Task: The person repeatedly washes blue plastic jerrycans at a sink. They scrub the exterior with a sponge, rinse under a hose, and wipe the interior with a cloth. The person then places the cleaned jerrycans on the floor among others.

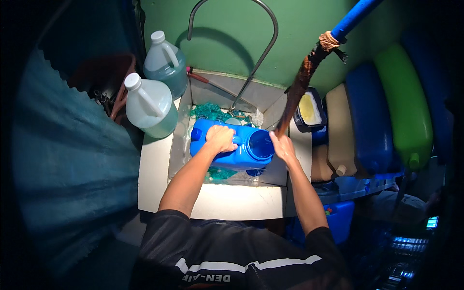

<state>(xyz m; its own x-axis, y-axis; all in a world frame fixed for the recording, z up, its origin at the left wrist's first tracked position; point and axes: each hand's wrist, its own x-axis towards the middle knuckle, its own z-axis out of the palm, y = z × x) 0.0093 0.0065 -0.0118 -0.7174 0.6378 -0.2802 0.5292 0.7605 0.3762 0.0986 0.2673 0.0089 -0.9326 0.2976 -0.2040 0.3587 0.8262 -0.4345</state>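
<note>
A blue plastic water container lies on its side in a tiled sink basin, its wide round mouth facing right and up. My left hand is closed around the handle on its upper side. At the rim of the mouth is my right hand; its fingers are partly hidden, so whether they grip the rim is unclear. The lower end of a dark stick, tied to a blue pole, passes close to that hand. Green netting and a blue lid are in the basin around the container.
Two clear jugs of bluish liquid stand on the left ledge. A curved metal pipe rises behind the basin. To the right are a dark tub with a yellow sponge and several large upright containers. A curtain hangs left.
</note>
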